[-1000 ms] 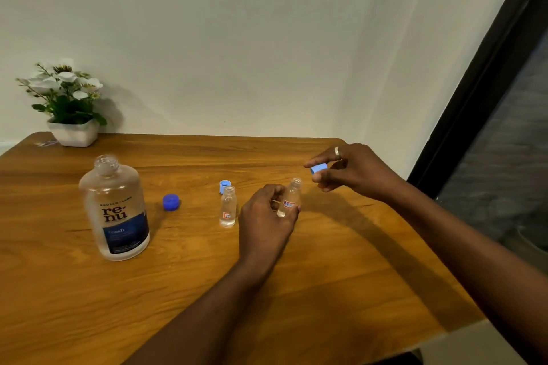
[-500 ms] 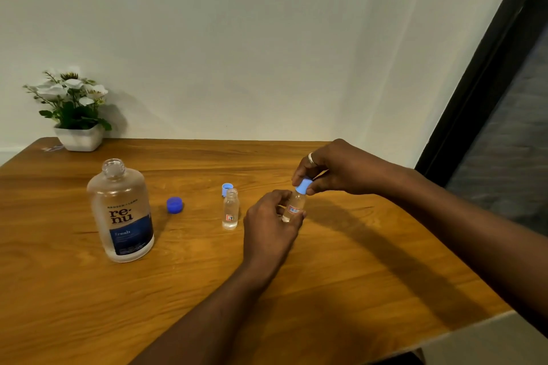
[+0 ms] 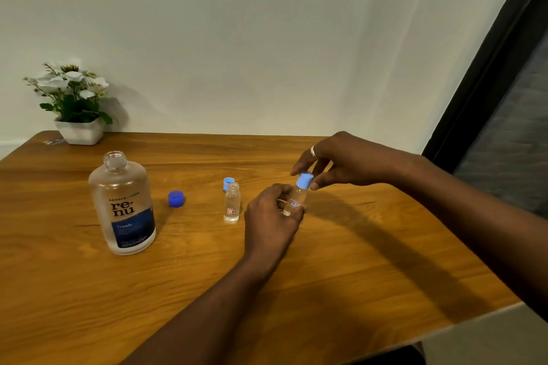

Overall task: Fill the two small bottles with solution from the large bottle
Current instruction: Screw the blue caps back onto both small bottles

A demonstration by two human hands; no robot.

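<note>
Clear cylindrical vial (image 3: 296, 198), blue ribbed cap (image 3: 305, 180)

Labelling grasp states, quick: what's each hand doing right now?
Left hand: closed around the small clear glass bottle, tilted.
Right hand: fingers pinching the light blue plastic cap on that bottle.

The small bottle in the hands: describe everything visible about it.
The small bottle is clear, glass or plastic, with a small red and blue label and clear liquid inside. It is tilted, top leaning right, raised just above the table. The left hand grips its body; the right hand pinches the light blue cap sitting on its neck.
</note>
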